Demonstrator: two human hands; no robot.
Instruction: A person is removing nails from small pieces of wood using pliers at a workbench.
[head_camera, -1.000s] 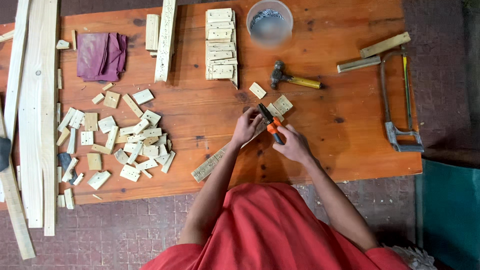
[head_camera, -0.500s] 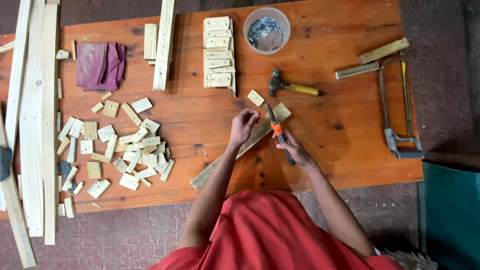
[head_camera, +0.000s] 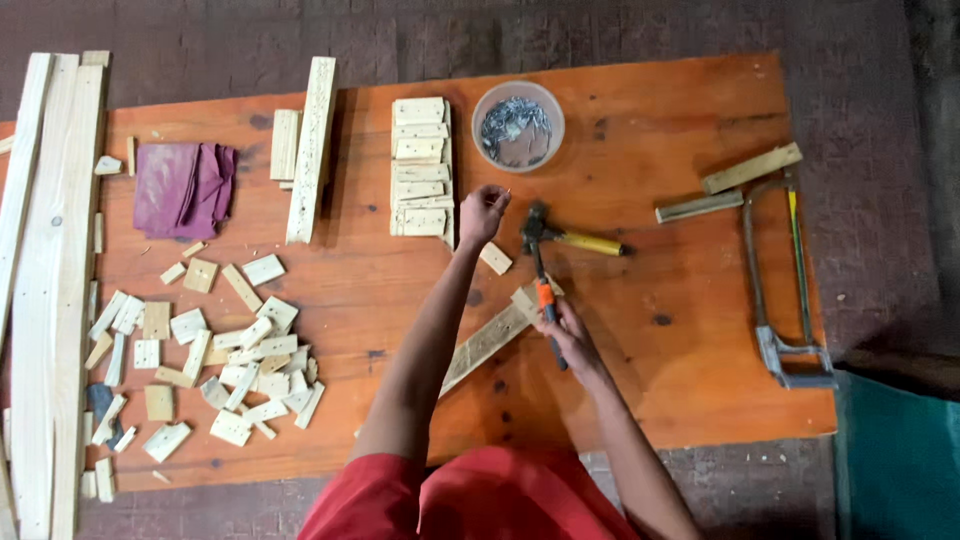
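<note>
My right hand grips an orange-and-black pair of pliers over the upper end of a long wooden slat lying slantwise on the orange table. My left hand is raised just below a clear bowl of nails, its fingers pinched on what looks like a small nail. A yellow-handled hammer lies between the two hands. A small wood block sits beside my left wrist.
A row of stacked wood pieces lies left of the bowl. Several small offcuts are heaped at the left, with a purple cloth and long planks beyond. A hacksaw and two sticks lie at the right.
My left hand has left the slat and gone up to the bowl of nails. My right hand has stayed on the slat with the pliers.
</note>
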